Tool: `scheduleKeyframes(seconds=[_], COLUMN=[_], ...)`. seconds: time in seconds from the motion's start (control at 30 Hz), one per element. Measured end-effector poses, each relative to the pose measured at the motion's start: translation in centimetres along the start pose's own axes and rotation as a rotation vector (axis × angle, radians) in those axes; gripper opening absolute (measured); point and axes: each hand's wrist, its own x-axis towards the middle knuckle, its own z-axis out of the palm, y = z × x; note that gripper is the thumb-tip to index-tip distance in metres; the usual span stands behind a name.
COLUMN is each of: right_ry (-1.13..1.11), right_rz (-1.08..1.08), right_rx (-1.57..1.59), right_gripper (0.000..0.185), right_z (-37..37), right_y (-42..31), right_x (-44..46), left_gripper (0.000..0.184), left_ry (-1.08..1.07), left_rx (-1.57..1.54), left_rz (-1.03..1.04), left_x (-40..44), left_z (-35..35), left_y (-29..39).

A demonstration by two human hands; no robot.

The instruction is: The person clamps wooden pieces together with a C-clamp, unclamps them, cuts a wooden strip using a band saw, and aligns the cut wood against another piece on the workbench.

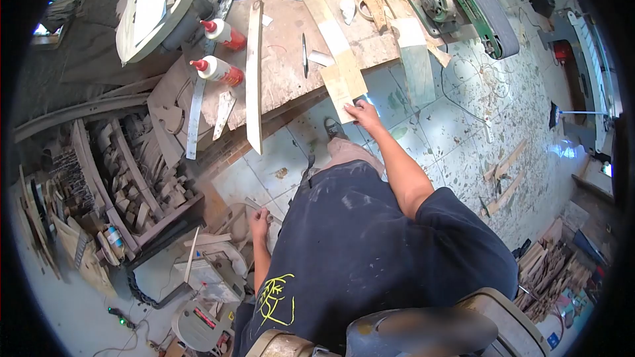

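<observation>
My right hand (364,114) pinches the near edge of a thin tan rectangular piece (338,94) with faint marks; its material is unclear. This piece overlaps the end of a long pale wooden strip (331,33) that reaches past the table's front edge. My left hand (260,221) hangs low beside my body, away from the table, its fingers curled. What it holds, if anything, cannot be made out. On the table (284,79) left of my right hand lie a pen (305,56) and another wooden strip (254,79).
Two glue bottles (217,70) with red caps lie on the table's left side, near a long metal ruler (196,112). A green belt sander (436,0) stands at the back right. Left, a crate (152,225) holds wood offcuts. Wood scraps (506,185) lie on the tiled floor.
</observation>
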Motion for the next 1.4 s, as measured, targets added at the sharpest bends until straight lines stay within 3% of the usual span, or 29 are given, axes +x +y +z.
scheduleKeyframes(seconds=[0.07,0.17,0.27,0.47,0.57,0.67,0.77,1.13,1.3,1.33,1.37,1.4], right_ry=[0.026,0.252,0.484,0.439,0.342,0.397,0.373,0.374,0.252,0.383,0.514,0.545], right_rz=[0.044,-0.067,-0.325,-0.484,-0.311,-0.323,-0.285,-0.288,-0.203,-0.446,-0.467,-0.482], right_rx=[0.184,0.205,-0.112,-0.39,-0.298,-0.271,-0.243,-0.318,0.062,-0.211,-0.348,-0.276], right_gripper=[0.046,0.048,0.051,0.06,0.056,0.051,0.047,0.036,0.031,0.032,0.032,0.032], right_z=[-1.1,-3.1,-4.4,-3.6,-3.8,-3.1,-3.3,-3.8,-4.6,-5.0,-4.9,-4.7], right_y=[-0.2,-1.7,-3.8,-9.0,-9.4,-8.5,-9.1,-9.6,-5.9,-5.1,-6.0,-7.0], right_x=[0.5,1.3,2.4,5.0,5.6,6.2,6.0,6.0,8.6,8.5,6.9,5.4], left_gripper=[0.032,0.031,0.03,0.031,0.028,0.027,0.026,0.026,0.033,0.035,0.035,0.035], left_ry=[-0.018,0.06,0.065,0.028,0.078,0.104,0.011,0.002,0.062,0.072,0.099,0.125], left_rx=[0.047,0.085,0.082,0.096,0.008,0.011,-0.019,0.134,0.126,0.109,0.145,0.182], left_rz=[-0.054,-0.079,-0.084,-0.069,-0.032,-0.053,-0.047,-0.04,0.068,0.113,0.14,0.162], left_x=[0.4,-1.4,-2.6,-1.0,-1.1,-2.2,0.1,3.6,3.5,3.5,3.0,2.4], left_z=[-0.7,-0.2,0.1,-0.7,0.3,2.1,1.7,2.6,4.1,4.2,4.2,4.3], left_y=[-1.3,-0.9,-0.4,-0.3,2.3,6.2,4.9,9.4,11.2,10.9,11.1,11.4])
